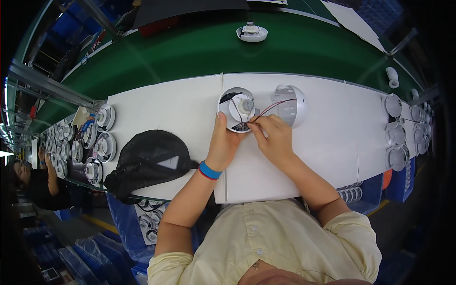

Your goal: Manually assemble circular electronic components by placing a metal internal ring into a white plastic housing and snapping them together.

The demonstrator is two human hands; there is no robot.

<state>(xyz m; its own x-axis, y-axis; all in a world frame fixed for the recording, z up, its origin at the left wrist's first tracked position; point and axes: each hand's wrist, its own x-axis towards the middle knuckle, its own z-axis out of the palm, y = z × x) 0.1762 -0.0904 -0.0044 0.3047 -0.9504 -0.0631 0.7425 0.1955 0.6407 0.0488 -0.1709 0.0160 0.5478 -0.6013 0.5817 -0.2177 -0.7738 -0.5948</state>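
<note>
A round white device housing [236, 112] with dark parts and a clear lens-like piece in it is gripped at its left and lower rim by my left hand [224, 142]. My right hand [274, 137] pinches thin dark red and black wires [271, 107] at the housing's lower right edge. Those wires run up to a second white shell [299, 105] with a clear, see-through side, which lies on the white table just right of the housing. My right fingertips hide the wires' ends.
A black mesh cap [154, 161] lies left of my left forearm. Several white round units [104, 118] stand at the table's left end, clear domes [395, 133] at the right. Beyond runs a green conveyor belt [190, 52] carrying a white unit [252, 33]. Another person [45, 185] sits far left.
</note>
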